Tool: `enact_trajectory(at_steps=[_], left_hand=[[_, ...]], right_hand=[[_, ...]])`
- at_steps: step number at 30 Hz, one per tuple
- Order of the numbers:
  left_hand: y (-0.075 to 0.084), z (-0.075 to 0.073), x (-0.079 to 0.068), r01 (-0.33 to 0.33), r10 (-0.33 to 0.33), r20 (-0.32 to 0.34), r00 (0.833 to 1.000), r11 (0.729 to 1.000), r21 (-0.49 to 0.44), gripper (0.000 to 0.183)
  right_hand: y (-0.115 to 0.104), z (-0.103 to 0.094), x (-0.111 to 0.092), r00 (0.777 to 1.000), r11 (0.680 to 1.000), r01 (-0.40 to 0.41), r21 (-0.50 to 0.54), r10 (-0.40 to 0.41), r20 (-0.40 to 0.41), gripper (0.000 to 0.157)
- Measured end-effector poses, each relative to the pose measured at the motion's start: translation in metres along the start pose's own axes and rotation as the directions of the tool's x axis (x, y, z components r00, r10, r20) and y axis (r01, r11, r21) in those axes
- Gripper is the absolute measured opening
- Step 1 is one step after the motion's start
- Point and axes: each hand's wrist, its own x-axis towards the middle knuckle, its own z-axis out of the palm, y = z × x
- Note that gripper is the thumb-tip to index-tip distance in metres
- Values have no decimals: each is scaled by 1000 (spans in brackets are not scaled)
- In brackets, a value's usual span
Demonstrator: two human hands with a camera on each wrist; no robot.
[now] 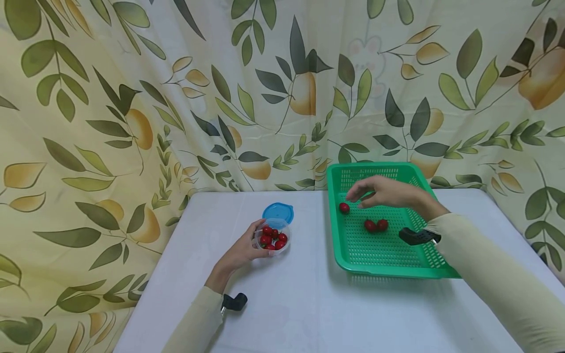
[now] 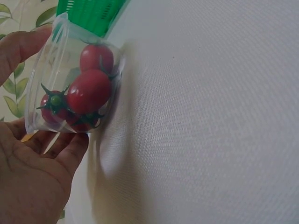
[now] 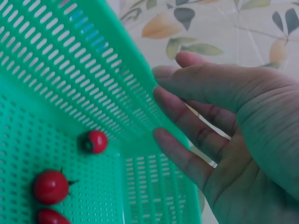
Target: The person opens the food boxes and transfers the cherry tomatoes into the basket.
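Note:
My left hand (image 1: 244,251) grips a small clear plastic tub (image 1: 288,239) by its sides, thumb and fingers around it. Several cherry tomatoes (image 2: 89,91) with green stems lie inside the tub. Over the green plastic basket (image 1: 336,245), my right hand (image 1: 383,191) hovers with loosely bent fingers and nothing between them. Three loose tomatoes rest on the basket floor: one tomato (image 1: 344,208) near the left wall, and a pair of tomatoes (image 1: 376,225) side by side nearer the middle. In the right wrist view the fingers (image 3: 180,154) overlap the basket's rim.
A blue lid (image 1: 278,212) lies on the white-covered table (image 1: 282,304) just behind the tub. The basket's raised walls stand on the right half of the table. A leaf-and-fruit patterned curtain (image 1: 273,122) hangs along the back and left.

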Motion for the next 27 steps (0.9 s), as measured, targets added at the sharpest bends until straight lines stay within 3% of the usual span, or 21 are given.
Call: enact_trajectory(at_steps=[15, 27], left_hand=[[0, 0, 0, -6, 6, 8, 1000, 1000, -4, 103], [-1, -1, 2, -21, 21, 15, 1000, 1000, -10, 101]], right_hand=[[-31, 18, 29, 997, 997, 16, 78, -22, 77, 36], [-48, 34, 55, 991, 998, 37, 41, -42, 128, 41]])
